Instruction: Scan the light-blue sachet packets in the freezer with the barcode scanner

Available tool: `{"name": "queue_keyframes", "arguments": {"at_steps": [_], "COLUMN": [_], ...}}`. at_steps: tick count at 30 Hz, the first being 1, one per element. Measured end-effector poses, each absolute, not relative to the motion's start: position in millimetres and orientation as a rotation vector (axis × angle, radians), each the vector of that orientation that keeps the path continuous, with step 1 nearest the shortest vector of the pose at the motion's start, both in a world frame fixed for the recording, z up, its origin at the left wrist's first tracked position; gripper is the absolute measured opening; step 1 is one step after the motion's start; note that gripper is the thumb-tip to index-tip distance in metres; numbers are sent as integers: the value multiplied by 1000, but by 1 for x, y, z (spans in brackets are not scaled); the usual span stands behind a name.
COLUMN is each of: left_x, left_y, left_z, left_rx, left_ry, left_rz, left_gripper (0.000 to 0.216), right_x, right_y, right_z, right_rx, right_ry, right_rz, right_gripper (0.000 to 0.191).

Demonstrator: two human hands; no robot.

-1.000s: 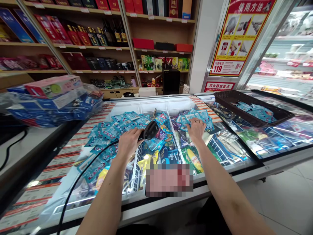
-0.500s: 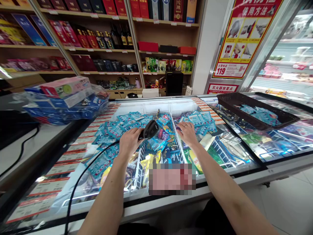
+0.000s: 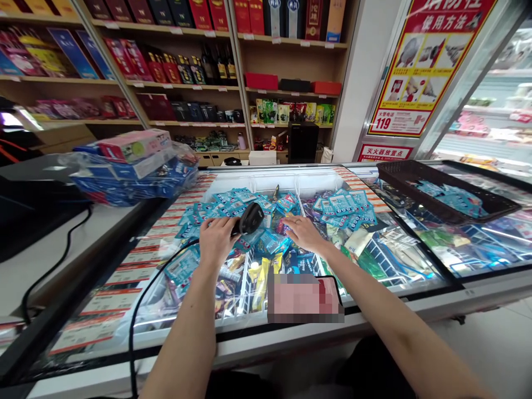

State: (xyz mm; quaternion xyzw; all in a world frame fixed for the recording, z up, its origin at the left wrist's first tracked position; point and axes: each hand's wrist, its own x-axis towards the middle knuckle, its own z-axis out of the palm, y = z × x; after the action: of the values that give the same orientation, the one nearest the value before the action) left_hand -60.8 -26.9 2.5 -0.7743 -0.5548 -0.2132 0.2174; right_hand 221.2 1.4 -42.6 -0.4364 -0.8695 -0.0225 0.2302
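Note:
My left hand [image 3: 216,239] is closed round the grip of a black corded barcode scanner [image 3: 249,218], held over the open chest freezer [image 3: 266,180]. Its head points right, toward the middle compartment. My right hand [image 3: 302,233] reaches in with fingers spread, resting on blue snack packets [image 3: 270,242] in that middle compartment. More blue packets [image 3: 226,202] pile in the left compartment and others [image 3: 344,206] in the right one, split by white wire dividers.
A black basket [image 3: 415,177] with blue packets sits on the freezer's glass lid at right. A plastic-wrapped stack of boxes [image 3: 133,166] lies on the counter at left. The scanner cable [image 3: 137,310] trails down. Shelves of boxed goods stand behind.
My right hand has moved left from the right compartment's blue packets to the middle compartment. The left hand with the scanner has stayed nearly in place.

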Motion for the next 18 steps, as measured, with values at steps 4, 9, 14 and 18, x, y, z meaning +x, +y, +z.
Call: {"name": "queue_keyframes", "arguments": {"at_steps": [4, 9, 14, 18], "left_x": [-68, -74, -73, -69], "left_y": [-25, -20, -21, -22], "left_z": [2, 0, -1, -1], "left_rx": [-2100, -2097, -2108, -2169], "left_ry": [-1576, -1577, -1542, -1479], "left_rz": [-624, -638, -653, -648], "left_gripper": [29, 32, 32, 33], "right_x": [206, 202, 215, 232], "right_y": [7, 12, 11, 6], "right_z": [-46, -43, -40, -46], "right_rx": [-1212, -1004, -1058, -1281], "right_ry": [-2430, -2593, -2485, -2222], "right_rz": [-74, -125, -63, -36], "right_gripper": [49, 43, 40, 43]}}
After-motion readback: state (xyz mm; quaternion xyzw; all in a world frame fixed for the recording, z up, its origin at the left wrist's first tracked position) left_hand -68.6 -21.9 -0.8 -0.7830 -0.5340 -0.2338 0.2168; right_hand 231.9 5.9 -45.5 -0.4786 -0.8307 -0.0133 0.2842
